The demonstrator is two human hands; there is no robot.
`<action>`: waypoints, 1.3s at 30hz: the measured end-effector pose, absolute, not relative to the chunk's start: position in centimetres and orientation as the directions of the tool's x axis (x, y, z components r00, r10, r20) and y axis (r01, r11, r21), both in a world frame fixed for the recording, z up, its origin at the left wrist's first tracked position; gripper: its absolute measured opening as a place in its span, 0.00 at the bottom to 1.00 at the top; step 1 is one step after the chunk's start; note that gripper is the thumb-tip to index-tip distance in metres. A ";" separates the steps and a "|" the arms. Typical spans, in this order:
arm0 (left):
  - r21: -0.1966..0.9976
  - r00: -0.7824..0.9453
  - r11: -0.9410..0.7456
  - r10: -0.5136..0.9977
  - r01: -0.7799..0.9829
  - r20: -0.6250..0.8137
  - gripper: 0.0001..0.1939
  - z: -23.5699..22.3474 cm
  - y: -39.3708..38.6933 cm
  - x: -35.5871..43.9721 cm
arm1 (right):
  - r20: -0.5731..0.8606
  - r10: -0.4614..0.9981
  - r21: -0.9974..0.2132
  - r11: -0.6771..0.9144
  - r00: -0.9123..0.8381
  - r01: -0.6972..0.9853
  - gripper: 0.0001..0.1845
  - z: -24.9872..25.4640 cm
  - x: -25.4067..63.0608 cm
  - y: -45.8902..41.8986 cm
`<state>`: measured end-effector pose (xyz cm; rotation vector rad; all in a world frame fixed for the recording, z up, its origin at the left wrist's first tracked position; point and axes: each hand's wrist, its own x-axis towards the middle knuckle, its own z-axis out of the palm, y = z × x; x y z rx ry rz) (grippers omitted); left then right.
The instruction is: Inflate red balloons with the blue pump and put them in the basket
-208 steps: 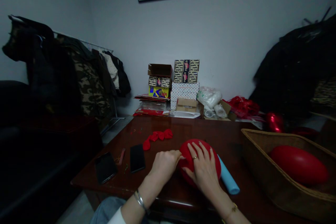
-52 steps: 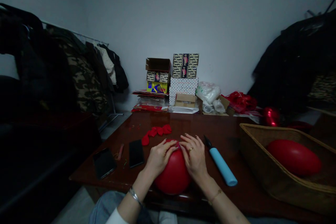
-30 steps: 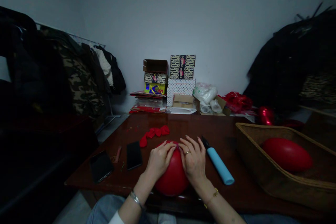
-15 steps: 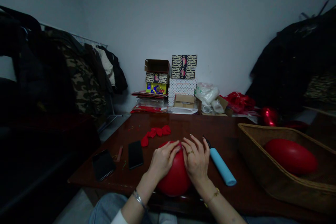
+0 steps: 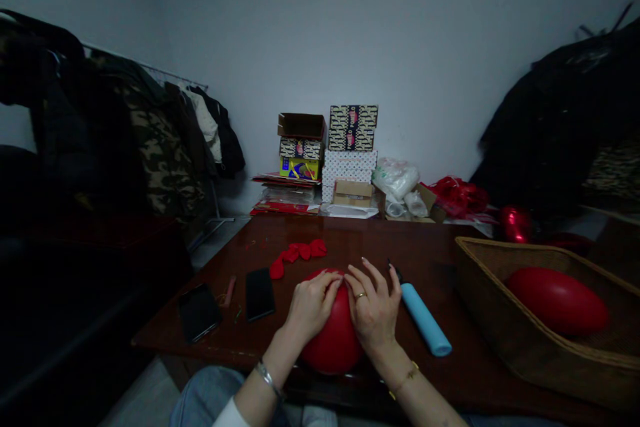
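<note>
Through my head view I have the red balloon (image 5: pixel 334 343) at the near edge of the dark table (image 5: pixel 420 243), square in front of the body, and both hands are on it. I judge it to be very light and springy: the skin looks taut and smooth, so I would expect it to roll or skid under a flat palm and to give if squeezed, and a fingernail or a sharp tug could burst it. The best hold, I think, is a narrow pinch at the top, where the neck seems to be, with a loose palm on the round side for steadiness. As for the fingers, my left hand (image 5: pixel 309 307) has thumb and forefinger closed together on that top spot, the other fingers curled in; my right hand (image 5: pixel 374 310) meets it there with thumb and forefinger also pinching, while its remaining fingers stand raised and spread. The bit between the tips is too small for me to make out. The body of the balloon bulges below and between the two hands, towards me. Just right of my right hand lies a light-blue pump (image 5: pixel 425 320), well short of the wicker basket (image 5: pixel 480 290)
</note>
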<state>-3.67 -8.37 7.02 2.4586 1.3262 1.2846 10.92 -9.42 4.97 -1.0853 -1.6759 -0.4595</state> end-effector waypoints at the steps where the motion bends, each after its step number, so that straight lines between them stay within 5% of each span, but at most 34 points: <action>1: 0.416 0.276 -0.623 0.719 0.663 0.638 0.12 7.0 -8.4 -3.7 | 0.891 0.452 -0.233 0.524 -0.036 0.820 0.11 4.9 11.0 -9.4; 8: 0.405 0.285 -0.625 0.717 0.667 0.637 0.11 6.7 -8.2 -3.9 | 0.783 0.622 -0.459 0.596 -0.016 0.659 0.17 4.5 12.0 -8.4; 21: 0.431 0.255 -0.603 0.734 0.672 0.629 0.11 6.9 -8.7 -3.4 | 0.655 0.739 -0.736 0.576 0.157 0.356 0.10 4.3 11.6 -8.0; 26: 0.446 0.213 -0.557 0.760 0.701 0.615 0.11 6.9 -8.6 -3.5 | 0.559 0.828 -0.823 0.545 0.052 0.160 0.14 4.5 12.0 -7.9; 33: 0.446 0.237 -0.569 0.762 0.691 0.603 0.11 6.9 -8.7 -3.3 | 0.521 0.840 -0.848 0.530 -0.150 0.027 0.13 5.7 12.8 -8.0; 39: 0.436 0.266 -0.598 0.746 0.673 0.611 0.12 6.7 -9.1 -2.8 | 0.698 0.715 -0.686 0.645 0.051 0.337 0.14 6.2 12.1 -7.5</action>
